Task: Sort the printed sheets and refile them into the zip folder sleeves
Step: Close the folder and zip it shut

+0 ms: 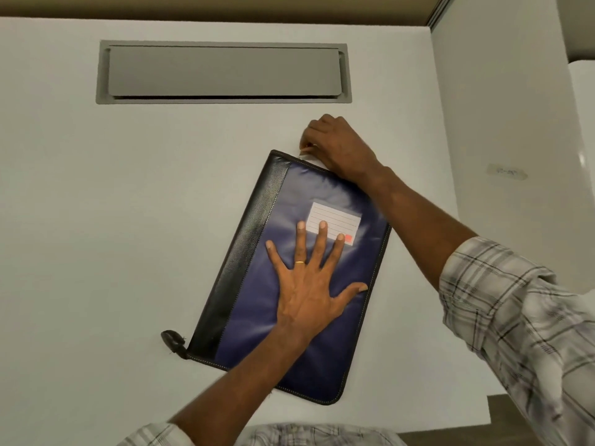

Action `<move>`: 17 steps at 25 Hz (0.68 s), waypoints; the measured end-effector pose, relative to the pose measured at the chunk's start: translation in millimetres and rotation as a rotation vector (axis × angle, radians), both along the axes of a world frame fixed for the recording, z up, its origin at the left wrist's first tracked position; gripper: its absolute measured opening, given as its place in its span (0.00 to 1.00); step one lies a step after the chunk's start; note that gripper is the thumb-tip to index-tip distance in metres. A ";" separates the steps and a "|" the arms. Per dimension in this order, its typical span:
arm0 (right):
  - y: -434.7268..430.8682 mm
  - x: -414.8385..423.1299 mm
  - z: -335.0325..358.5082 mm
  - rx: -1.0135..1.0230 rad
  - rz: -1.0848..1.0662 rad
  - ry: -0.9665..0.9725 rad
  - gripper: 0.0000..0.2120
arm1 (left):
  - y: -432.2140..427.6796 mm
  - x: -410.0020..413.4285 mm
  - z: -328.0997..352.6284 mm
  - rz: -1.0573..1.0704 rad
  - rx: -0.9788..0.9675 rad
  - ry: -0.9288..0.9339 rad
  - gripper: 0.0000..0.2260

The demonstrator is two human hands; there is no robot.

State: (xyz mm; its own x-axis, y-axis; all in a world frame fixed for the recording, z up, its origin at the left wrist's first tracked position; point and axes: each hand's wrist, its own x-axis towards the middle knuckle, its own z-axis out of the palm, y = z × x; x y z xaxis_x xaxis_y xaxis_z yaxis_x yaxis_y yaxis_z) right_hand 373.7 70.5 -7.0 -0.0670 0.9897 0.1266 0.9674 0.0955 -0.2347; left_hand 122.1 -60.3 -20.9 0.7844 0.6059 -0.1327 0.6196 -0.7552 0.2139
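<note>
Left hand: your left hand [306, 284] lies flat, palm down, on the front cover of the zip folder [335, 342], fingers straight and spread, gripping nothing.
Left fingertips: two of your fingertips [323, 225] lie on the near edge of the lined label card [338, 214]; the thumb points out toward the folder's edge on your right-hand side.
Ring: a thin gold ring [299, 262] sits on one finger of that hand.
Right hand: your right hand [338, 146] is beyond your left, at the far edge of the folder, fingers curled; the fingertips pinch a small pale zip pull [304, 151] at the zip line. The rest of the grip is hidden by the back of the hand.
Folder: blue, closed, flat on the bench [96, 220] under your left palm and tilted, its far end leaning toward your right hand.
Spine strip: a black grained strip [238, 262] runs along the folder's long side, outboard of your left little finger.
Zip tail: a short black zip tail [174, 341] sticks out from the near corner, left of your left forearm, and lies on the bench.
Hatch: a grey cable hatch [222, 72] is set in the bench, well beyond both hands, flap down.
Sleeves: a rolled plaid sleeve [515, 317] covers your right upper arm.
Sticker: a small pale sticker [507, 173] lies on the white surface out past your right forearm; its writing is too small to read.
</note>
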 end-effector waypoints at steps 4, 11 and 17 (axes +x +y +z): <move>30.5 -26.0 -1.1 -0.004 -0.022 0.051 0.09 | -0.5 -0.3 -1.5 0.010 -0.013 -0.014 0.42; -0.4 -48.9 6.4 0.014 -0.295 0.309 0.12 | 3.0 0.1 -0.5 0.009 -0.010 0.006 0.40; -161.3 -101.2 19.4 0.089 -0.863 0.551 0.17 | 12.8 -5.1 15.2 0.096 -0.091 -0.111 0.29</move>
